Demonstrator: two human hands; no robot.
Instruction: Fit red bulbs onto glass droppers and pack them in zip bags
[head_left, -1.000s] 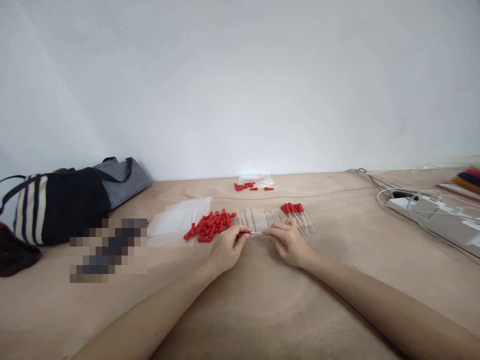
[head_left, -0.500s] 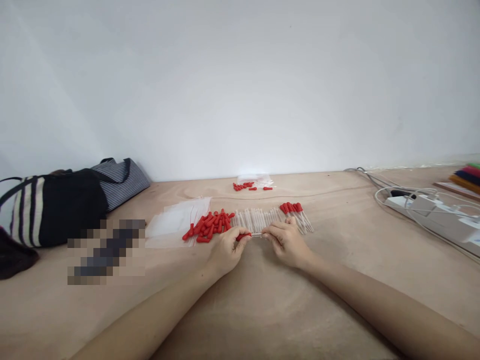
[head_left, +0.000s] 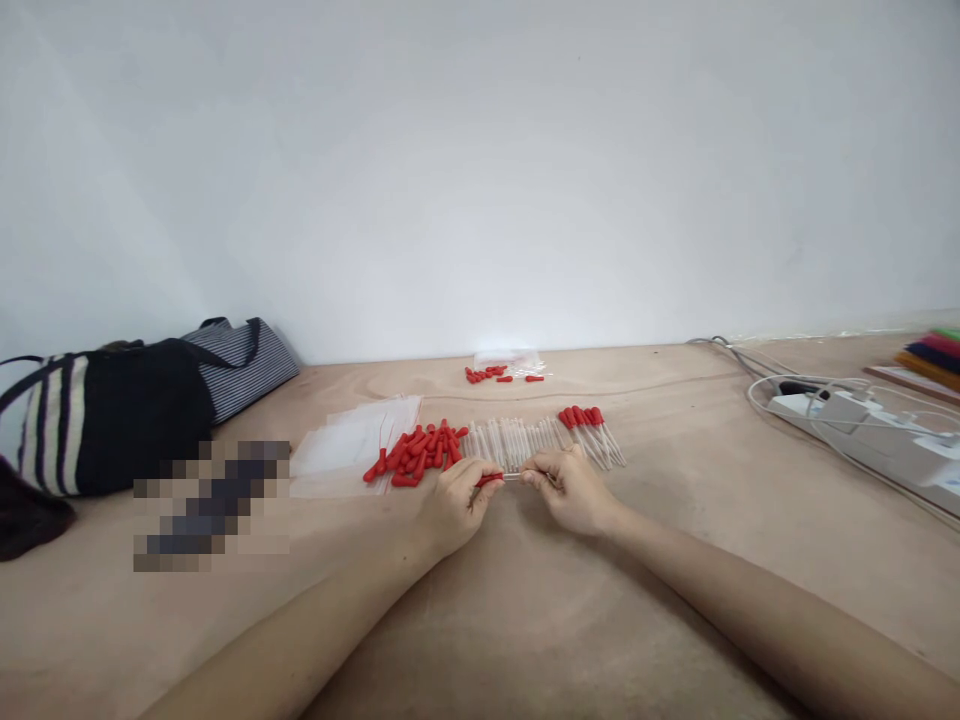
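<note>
My left hand [head_left: 463, 500] is closed on a red rubber dropper bulb [head_left: 490, 480], pinched between thumb and fingers. From it a clear glass dropper tube [head_left: 512, 475] runs right into my right hand [head_left: 568, 488], which is closed round its other end. Whether the tube sits inside the bulb's mouth I cannot tell. Just behind my hands lies a row of clear tubes [head_left: 510, 438]. To their left is a pile of loose red bulbs [head_left: 420, 450]. On the right lie several droppers with red bulbs on their tubes [head_left: 589, 425].
Clear plastic bags [head_left: 341, 450] lie left of the bulb pile. Further back are a few more red bulbs [head_left: 487, 373] and thin tubes near the wall. A black bag [head_left: 142, 415] stands at left; a white power strip [head_left: 870, 430] with cables lies at right.
My right hand has shifted slightly left, nearer my left hand, and its fingers are more curled. Both hands keep hold of the bulb and tube.
</note>
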